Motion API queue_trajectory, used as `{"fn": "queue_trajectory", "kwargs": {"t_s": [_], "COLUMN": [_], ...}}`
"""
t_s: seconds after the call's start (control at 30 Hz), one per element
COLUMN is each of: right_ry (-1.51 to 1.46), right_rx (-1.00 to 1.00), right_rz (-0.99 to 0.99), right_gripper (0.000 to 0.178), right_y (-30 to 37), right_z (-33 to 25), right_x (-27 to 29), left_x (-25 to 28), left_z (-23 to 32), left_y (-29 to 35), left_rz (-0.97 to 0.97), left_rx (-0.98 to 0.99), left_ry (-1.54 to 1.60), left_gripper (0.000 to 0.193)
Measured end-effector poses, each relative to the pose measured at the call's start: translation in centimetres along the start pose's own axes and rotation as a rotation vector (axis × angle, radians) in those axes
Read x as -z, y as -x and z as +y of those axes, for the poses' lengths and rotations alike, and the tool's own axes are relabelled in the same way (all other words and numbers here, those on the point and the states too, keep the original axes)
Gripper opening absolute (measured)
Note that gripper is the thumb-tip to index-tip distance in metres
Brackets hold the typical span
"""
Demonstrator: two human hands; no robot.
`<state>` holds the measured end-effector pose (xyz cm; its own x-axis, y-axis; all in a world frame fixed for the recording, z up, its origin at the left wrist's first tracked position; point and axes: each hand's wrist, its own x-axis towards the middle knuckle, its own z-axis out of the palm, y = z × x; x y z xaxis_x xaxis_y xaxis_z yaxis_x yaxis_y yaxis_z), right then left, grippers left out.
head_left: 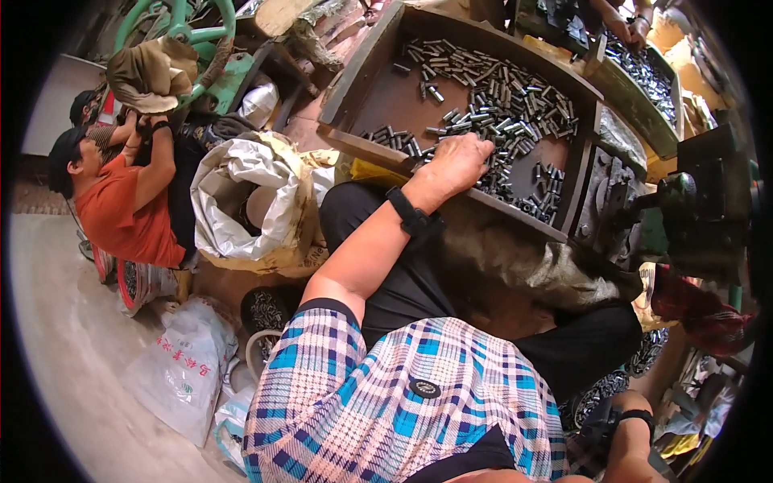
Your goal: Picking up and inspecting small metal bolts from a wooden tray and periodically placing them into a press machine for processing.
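In front of me stands a wooden tray (584, 173) holding a loose heap of small shiny metal cylinders (515, 97). Reaching over its near wall, my left hand (457, 163) is palm down among the cylinders, its fingers curled closed. Whatever is between those fingertips is hidden. A black band (412, 213) circles my left wrist. At the lower right, beside my body, is my right hand (630, 401), near a pile of small metal pieces (600, 390). The fingers of that hand cannot be made out.
Dark machinery (708, 201) is close on the right. A white-lined sack (241, 197) stands left of my leg, and a plastic bag (181, 374) lies on the floor. A person in orange (129, 201) works at left by a green wheel (181, 32); another person's hands (632, 32) are over a farther tray.
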<state>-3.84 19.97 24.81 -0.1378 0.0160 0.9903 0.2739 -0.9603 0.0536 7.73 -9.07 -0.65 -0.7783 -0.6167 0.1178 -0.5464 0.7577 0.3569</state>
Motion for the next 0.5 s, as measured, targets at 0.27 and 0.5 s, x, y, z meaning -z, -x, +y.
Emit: {"fn": "queue_trajectory", "kwargs": {"t_s": [0.27,0.5], "right_ry": [1.160,1.382], "right_rx": [-1.349,-1.209], "right_rz": [0.440,-0.575], "right_gripper": [0.023,0.009], "right_y": [9.8,21.7], "right_z": [1.0,12.5], "right_x": [9.0,19.5], "left_x": [-2.4,-2.8], "left_z": [1.8,3.5], "left_y": [-2.9,-4.5], "left_rz": [-0.004,-0.035], "left_rx": [-0.073,-0.074], "left_ry": [-0.026,-0.156], "left_gripper": [0.021,0.016]}}
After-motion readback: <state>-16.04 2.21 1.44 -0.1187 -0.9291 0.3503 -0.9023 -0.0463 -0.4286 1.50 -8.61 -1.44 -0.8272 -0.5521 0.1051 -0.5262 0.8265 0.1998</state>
